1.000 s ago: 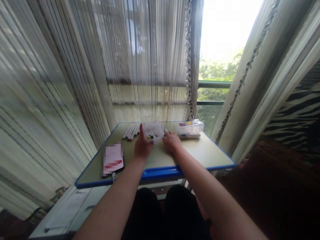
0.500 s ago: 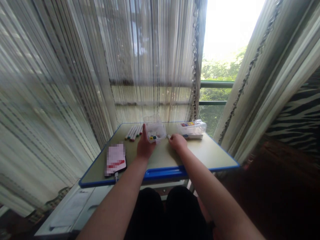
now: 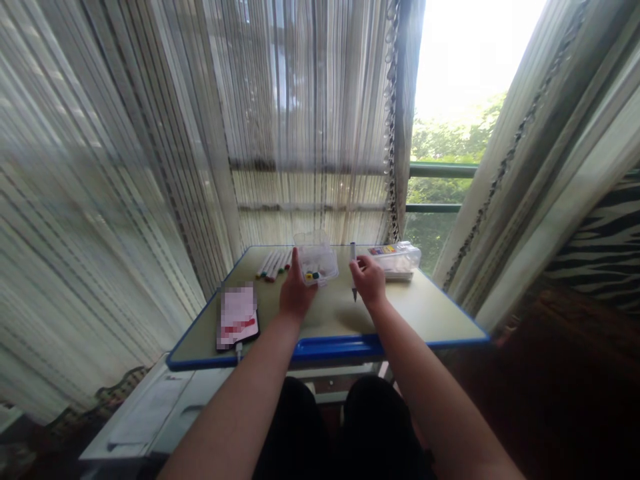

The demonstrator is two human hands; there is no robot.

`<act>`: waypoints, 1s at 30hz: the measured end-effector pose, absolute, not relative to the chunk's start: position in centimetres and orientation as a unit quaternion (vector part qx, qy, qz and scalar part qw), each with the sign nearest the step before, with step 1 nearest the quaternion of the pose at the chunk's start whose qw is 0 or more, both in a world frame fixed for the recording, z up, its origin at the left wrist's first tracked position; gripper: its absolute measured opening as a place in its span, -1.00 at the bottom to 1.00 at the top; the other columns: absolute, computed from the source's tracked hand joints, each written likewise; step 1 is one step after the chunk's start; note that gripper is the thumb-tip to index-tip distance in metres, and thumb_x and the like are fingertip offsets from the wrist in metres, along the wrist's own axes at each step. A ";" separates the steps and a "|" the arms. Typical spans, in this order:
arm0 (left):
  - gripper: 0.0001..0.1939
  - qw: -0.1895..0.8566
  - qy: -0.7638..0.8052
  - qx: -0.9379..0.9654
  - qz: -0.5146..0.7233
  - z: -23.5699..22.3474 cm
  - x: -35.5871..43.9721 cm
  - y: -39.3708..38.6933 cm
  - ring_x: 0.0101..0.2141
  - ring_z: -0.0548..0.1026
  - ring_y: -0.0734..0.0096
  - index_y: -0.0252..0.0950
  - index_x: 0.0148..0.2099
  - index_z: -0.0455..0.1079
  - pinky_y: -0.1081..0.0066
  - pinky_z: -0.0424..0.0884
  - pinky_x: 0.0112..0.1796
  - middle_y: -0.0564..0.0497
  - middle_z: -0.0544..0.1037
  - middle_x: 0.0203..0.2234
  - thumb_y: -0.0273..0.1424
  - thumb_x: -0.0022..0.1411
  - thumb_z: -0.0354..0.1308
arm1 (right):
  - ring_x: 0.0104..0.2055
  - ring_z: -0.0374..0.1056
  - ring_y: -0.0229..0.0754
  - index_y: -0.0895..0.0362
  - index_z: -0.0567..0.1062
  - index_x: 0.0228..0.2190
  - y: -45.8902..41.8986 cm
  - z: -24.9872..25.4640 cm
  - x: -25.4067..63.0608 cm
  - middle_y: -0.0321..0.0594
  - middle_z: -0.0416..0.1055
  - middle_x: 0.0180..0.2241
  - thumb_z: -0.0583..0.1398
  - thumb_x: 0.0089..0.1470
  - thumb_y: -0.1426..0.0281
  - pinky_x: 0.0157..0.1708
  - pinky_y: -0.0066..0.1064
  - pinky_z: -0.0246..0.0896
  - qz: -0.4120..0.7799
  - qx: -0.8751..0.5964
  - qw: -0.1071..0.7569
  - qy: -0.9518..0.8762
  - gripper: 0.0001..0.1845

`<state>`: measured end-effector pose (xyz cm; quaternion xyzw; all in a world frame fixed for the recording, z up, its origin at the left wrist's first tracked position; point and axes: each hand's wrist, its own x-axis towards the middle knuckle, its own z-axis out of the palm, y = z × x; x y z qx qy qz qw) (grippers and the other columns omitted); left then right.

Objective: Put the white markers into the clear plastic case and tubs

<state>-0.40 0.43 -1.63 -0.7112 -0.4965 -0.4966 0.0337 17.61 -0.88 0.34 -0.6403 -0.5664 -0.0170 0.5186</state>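
Note:
My left hand grips the near left side of a clear plastic box, its thumb up along the wall. The box's lid stands open at the back. A few markers with yellow and teal ends lie inside. My right hand is closed around a white marker, held upright above the table, right of the box. The marker's lower end is dark and pointed. Left of the box, several white markers with coloured ends lie side by side.
A second clear case with a colourful label lies at the table's back right. On the left is a phone with a blurred screen and a cable. The table has a blue edge. Curtains and a window stand behind.
My right hand has lifted off the table, bringing the marker up and turning it upright. My left hand still holds the box. The whole view has shifted slightly.

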 end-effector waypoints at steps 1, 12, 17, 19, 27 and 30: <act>-0.01 0.033 -0.498 -0.710 -0.496 -1.6 -0.4 0.4 -0.03 0.45 0.06 -0.32 0.35 -0.34 0.25 0.43 -0.17 -0.31 0.38 0.06 -0.29 0.07 0.22 | -0.41 0.38 -0.19 0.15 0.52 -0.35 -1.1 0.4 17.6 -0.19 0.49 -0.45 0.04 0.05 0.22 -0.29 -0.38 0.23 -0.027 -0.602 0.573 -0.556 -0.66; -0.02 0.048 -0.502 -0.711 -0.489 -1.8 -0.3 0.5 -0.05 0.47 0.08 -0.33 0.35 -0.33 0.26 0.44 -0.16 -0.31 0.39 0.05 -0.35 0.06 0.22 | -0.74 0.12 -0.36 0.08 0.26 -0.34 -0.6 0.8 16.8 -0.45 0.31 -0.67 0.16 -0.02 0.08 -0.75 -0.52 0.07 0.402 -0.329 0.733 -0.439 -0.65; 0.01 0.058 -0.519 -0.708 -0.475 -1.7 -0.2 0.4 -0.08 0.48 0.09 -0.34 0.35 -0.36 0.28 0.45 -0.20 -0.30 0.42 0.02 -0.35 0.06 0.23 | -0.64 0.36 -0.32 0.05 0.19 -0.34 -1.1 1.3 16.7 -0.33 0.50 -0.49 0.25 -0.07 0.12 -0.68 -0.53 0.27 0.489 -0.245 0.731 -0.409 -0.59; 0.01 0.058 -0.525 -0.707 -0.470 -1.6 -0.2 0.3 -0.09 0.49 0.11 -0.35 0.35 -0.36 0.30 0.45 -0.21 -0.29 0.43 0.00 -0.34 0.05 0.23 | -0.58 0.42 -0.30 0.05 0.17 -0.35 -1.3 1.4 16.7 -0.29 0.53 -0.41 0.29 -0.10 0.12 -0.65 -0.54 0.32 0.494 -0.234 0.733 -0.406 -0.56; 0.00 0.043 -0.534 -0.705 -0.464 -1.8 -0.4 0.3 -0.07 0.47 0.08 -0.34 0.36 -0.35 0.27 0.45 -0.20 -0.31 0.40 0.04 -0.39 0.05 0.22 | -0.53 0.42 -0.32 0.06 0.27 -0.31 -1.9 1.5 16.5 -0.28 0.50 -0.23 0.35 -0.20 0.16 -0.73 -0.58 0.23 0.477 -0.230 0.725 -0.441 -0.53; -0.01 0.044 -0.528 -0.705 -0.471 -1.8 -0.4 0.4 -0.07 0.47 0.07 -0.34 0.36 -0.35 0.27 0.45 -0.20 -0.31 0.40 0.03 -0.37 0.06 0.21 | -0.61 0.32 -0.39 0.07 0.29 -0.35 -1.8 1.4 16.6 -0.39 0.44 -0.43 0.33 -0.16 0.19 -0.74 -0.59 0.14 0.411 -0.234 0.763 -0.441 -0.59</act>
